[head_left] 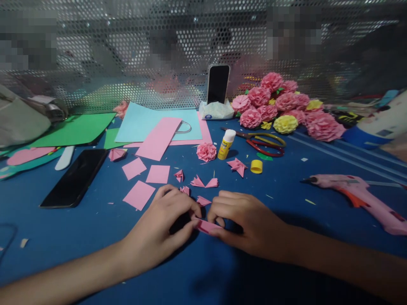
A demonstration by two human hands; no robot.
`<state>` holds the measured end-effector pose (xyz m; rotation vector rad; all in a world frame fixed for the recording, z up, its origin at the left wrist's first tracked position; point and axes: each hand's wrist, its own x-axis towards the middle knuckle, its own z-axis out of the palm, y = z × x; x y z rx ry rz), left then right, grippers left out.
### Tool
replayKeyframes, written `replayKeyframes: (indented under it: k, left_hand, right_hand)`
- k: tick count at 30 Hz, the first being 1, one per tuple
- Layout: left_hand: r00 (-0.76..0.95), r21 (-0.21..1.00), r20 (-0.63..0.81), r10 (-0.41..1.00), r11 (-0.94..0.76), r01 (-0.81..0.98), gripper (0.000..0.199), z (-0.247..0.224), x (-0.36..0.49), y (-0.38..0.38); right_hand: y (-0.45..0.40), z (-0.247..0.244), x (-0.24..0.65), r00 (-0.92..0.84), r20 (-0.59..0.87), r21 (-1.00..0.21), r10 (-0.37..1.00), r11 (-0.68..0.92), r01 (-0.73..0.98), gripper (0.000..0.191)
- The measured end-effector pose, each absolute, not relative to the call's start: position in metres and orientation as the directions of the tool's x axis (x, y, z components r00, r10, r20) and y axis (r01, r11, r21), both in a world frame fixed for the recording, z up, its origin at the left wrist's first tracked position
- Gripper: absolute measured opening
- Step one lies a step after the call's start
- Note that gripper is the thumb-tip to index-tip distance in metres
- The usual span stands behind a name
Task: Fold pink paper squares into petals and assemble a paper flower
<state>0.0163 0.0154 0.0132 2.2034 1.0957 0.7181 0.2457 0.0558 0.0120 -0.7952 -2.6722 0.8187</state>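
Observation:
A small folded piece of pink paper (207, 227) is pinched between both hands, low over the blue table. My left hand (167, 216) grips its left end between thumb and fingers. My right hand (246, 218) pinches the right end, its fingers curled. Just beyond my fingers lie several folded pink paper pieces, one of them a pair of points (205, 182). Left of these rest flat pink paper squares (139, 195). Farther back are a pink paper flower (206, 152), an uncapped glue stick (226, 145), its yellow cap (256, 166) and a folded pink star (237, 167).
A pink glue gun (359, 197) lies at right, and scissors (263, 142) lie behind the cap. Paper flowers (273, 103) are heaped at back right. A black phone (76, 178) lies left; another phone (218, 84) stands against the perforated metal screen (133, 63). Coloured sheets (130, 127) lie behind.

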Motion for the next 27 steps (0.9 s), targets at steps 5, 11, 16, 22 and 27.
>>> replayKeyframes:
  k: [5,11,16,22,27]
  left_hand:
    - [0.514,0.701,0.208,0.832,-0.494,0.515,0.015,0.012,0.017,0.014]
    - [0.466,0.744,0.203,0.861,-0.445,0.498,0.031,0.007,0.014,0.013]
    - [0.363,0.811,0.228,0.904,-0.382,0.442,0.025,0.009,0.015,0.013]
    - [0.378,0.803,0.179,0.908,-0.357,0.478,0.035,0.007,0.014,0.014]
    - [0.468,0.693,0.189,0.863,-0.455,0.559,0.029,0.005,0.013,0.018]
  right_hand:
    - [0.053,0.012,0.246,-0.790,0.092,-0.641,0.606,0.643,0.419,0.028]
    - [0.050,0.016,0.245,-0.733,0.012,-0.837,0.680,0.407,0.364,0.015]
    - [0.047,0.017,0.245,-0.754,0.029,-0.772,0.657,0.494,0.400,0.014]
    - [0.046,0.008,0.245,-0.804,0.160,-0.592,0.573,0.708,0.386,0.006]
    - [0.053,0.006,0.246,-0.798,0.093,-0.579,0.595,0.684,0.443,0.012]
